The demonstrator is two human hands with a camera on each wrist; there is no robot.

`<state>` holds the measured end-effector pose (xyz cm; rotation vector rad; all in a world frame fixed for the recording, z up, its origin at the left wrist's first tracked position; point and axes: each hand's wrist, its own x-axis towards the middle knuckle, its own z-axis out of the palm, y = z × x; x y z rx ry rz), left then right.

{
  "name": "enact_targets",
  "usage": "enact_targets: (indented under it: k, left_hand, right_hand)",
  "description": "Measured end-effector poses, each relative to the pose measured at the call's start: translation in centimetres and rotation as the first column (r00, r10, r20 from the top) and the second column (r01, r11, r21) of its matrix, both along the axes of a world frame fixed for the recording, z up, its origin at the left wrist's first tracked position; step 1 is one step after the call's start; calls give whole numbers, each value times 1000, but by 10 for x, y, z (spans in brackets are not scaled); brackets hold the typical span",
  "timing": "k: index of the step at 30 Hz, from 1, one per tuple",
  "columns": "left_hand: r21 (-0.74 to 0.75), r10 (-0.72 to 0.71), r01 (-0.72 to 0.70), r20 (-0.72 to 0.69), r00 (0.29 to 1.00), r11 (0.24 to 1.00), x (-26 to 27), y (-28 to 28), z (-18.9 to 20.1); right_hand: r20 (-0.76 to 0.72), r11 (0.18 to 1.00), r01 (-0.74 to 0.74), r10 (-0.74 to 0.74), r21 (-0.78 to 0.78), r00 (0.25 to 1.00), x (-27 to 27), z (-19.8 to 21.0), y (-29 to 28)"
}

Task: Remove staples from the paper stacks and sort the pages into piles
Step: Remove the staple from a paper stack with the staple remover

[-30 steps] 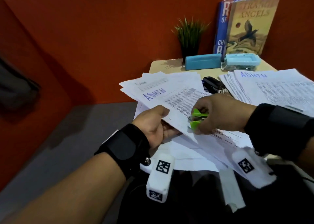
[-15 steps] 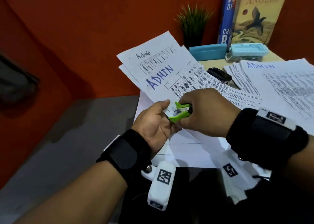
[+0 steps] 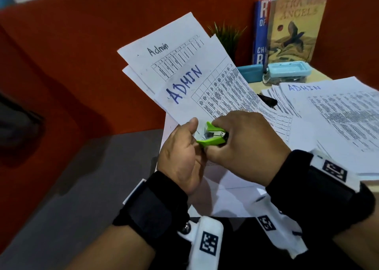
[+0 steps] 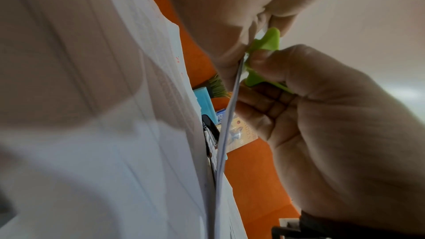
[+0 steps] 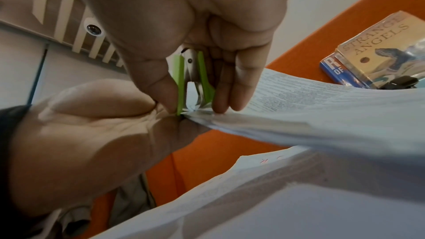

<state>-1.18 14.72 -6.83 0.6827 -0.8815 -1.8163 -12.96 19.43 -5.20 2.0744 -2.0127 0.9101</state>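
Note:
A stapled stack of printed pages marked "ADMIN" (image 3: 196,89) is raised off the desk, fanned at its far end. My left hand (image 3: 182,146) pinches its near corner, thumb on top. My right hand (image 3: 242,144) grips a green staple remover (image 3: 213,135), squeezed onto that corner right beside the left thumb. In the right wrist view the staple remover (image 5: 193,83) bites the crumpled corner of the pages (image 5: 299,108). In the left wrist view the green staple remover (image 4: 264,59) meets the paper edge (image 4: 227,124).
A spread pile of loose pages, topped "ADMIN" (image 3: 336,122), covers the desk at right. More sheets (image 3: 223,196) lie under my hands. At the back stand two books (image 3: 291,25), a small plant (image 3: 227,36), a blue case (image 3: 250,72), a clear box (image 3: 287,72) and a black stapler (image 3: 266,100).
The stapled stack was lifted from lying low over the desk to tilted upright. Both hands rose with it, and the staple remover stayed at the corner.

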Motion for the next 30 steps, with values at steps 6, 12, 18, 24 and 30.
enact_targets:
  k: [6, 12, 18, 24, 30]
  left_hand:
    - [26, 61, -63, 55, 997, 998, -9, -3, -5]
    - [33, 132, -135, 91, 987, 990, -16, -7, -5]
    - [57, 189, -198, 135, 973, 979, -21, -6, -8]
    - [115, 221, -236, 130, 967, 965, -21, -14, -5]
    - [171, 196, -213, 109, 974, 962, -21, -13, -8]
  right_hand:
    - [-13, 999, -33, 34, 27, 999, 0, -1, -10]
    - [-3, 995, -7, 7, 104, 1000, -4, 7, -18]
    - [-23, 984, -48, 53, 172, 998, -6, 12, -25]
    - [-6, 982, -32, 34, 184, 999, -8, 16, -26]
    - [10, 984, -24, 23, 175, 1000, -5, 14, -24]
